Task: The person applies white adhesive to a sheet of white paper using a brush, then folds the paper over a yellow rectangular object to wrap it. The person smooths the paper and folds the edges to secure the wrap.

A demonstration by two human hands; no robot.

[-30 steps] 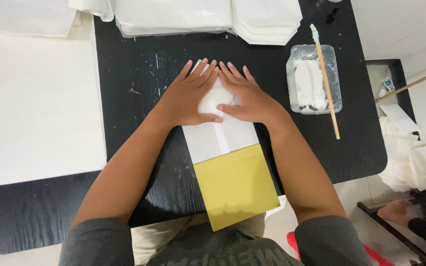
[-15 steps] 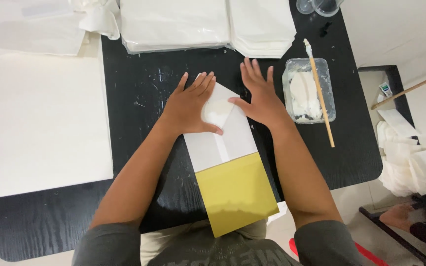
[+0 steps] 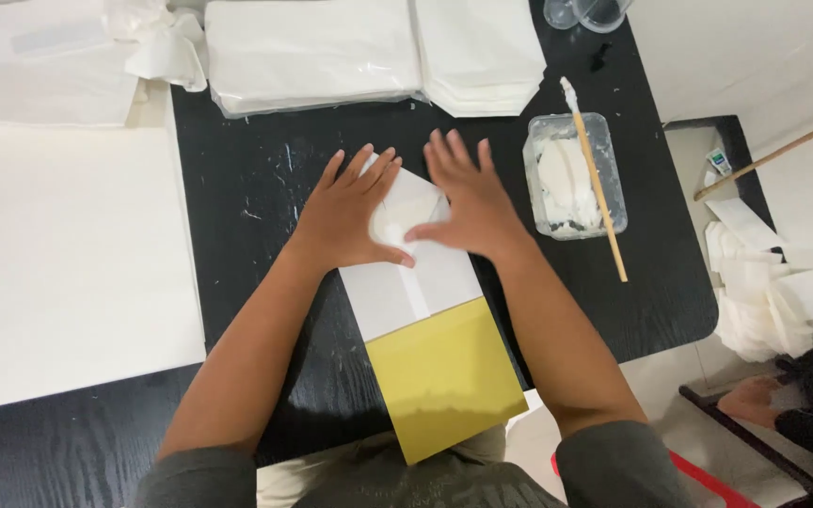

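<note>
White folded paper (image 3: 406, 282) under both flat hands

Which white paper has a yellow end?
The folded paper under both hands: its near end is yellow. The big sheet on the left and the far stacks are all white.

Left hand (image 3: 350, 212) and right hand (image 3: 468, 202) lie flat, fingers spread, on the white upper part of a folded paper bag (image 3: 416, 282); its yellow lower part overhangs the black table (image 3: 265, 169) edge.
</note>
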